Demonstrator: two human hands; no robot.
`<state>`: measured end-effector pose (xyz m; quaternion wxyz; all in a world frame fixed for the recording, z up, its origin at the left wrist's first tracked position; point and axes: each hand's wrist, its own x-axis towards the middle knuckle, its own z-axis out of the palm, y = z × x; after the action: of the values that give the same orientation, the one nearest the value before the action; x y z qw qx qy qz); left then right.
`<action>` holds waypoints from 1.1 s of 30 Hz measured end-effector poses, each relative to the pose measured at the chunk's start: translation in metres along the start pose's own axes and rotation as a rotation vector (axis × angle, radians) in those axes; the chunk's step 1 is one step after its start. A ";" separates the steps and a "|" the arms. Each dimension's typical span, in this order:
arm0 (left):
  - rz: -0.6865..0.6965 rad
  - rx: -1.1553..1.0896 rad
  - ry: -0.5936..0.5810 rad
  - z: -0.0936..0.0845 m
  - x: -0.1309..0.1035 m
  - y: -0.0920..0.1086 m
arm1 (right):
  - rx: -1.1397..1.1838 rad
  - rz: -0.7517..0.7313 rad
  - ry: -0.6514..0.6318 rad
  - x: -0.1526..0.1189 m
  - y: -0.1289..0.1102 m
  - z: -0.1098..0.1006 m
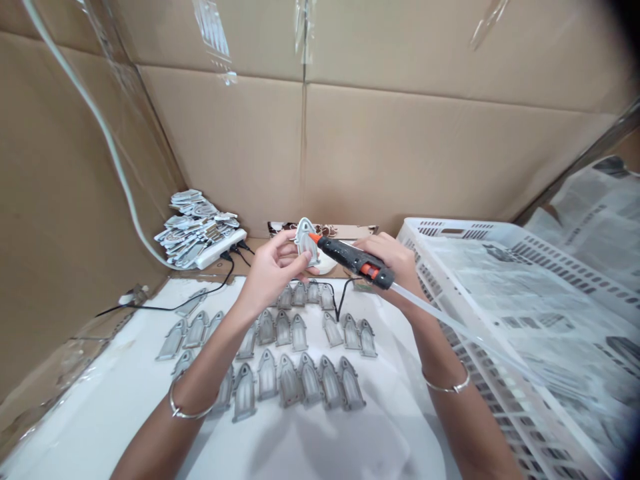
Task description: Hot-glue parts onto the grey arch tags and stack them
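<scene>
- Grey arched flat piece (303, 244), pinched upright by left hand (275, 267), presumably for steadiness
- Black-and-orange plastic glue gun (349, 258), clasped in right hand (393, 253), seemingly for aim

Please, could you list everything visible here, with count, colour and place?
Held arched piece: 1, pale grey, centre
Glue gun: 1, black-orange, nozzle at that piece
Glue stick: 1, translucent, behind gun
Lying arched pieces: over 20, grey, on table
Table: 1, white, below
Stack of pieces: 1, white-grey, far left
Power strip: 1, white, beside stack
Thin cables: several, black, far tabletop
Thick cable: 1, white, left
Basket: 1, white, right
Printed sheets: several, whitish, right
Cardboard walls: 2, brown, back, left
Tape strips: several, clear, cardboard
Clutter: unclear, mixed, centre back
Bracelets: 2, silver, forearms
Left grip: 1, bare, holding piece
Right grip: 1, bare, around gun
</scene>
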<state>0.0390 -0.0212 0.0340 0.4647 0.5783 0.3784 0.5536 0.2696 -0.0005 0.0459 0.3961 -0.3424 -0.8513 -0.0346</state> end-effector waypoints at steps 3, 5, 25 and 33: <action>-0.001 0.003 -0.004 0.001 0.000 -0.001 | -0.014 0.016 -0.016 0.001 -0.001 -0.001; 0.000 -0.002 -0.006 0.001 0.000 -0.001 | -0.012 0.017 -0.026 0.001 -0.001 -0.001; 0.010 0.053 0.016 0.005 -0.001 -0.002 | -0.125 0.037 -0.018 0.000 0.003 0.004; 0.020 0.059 0.018 0.005 -0.001 -0.003 | -0.120 0.028 0.001 0.000 0.003 0.005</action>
<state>0.0439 -0.0219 0.0308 0.4384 0.5905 0.3928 0.5520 0.2680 0.0039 0.0419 0.3755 -0.3776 -0.8426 -0.0801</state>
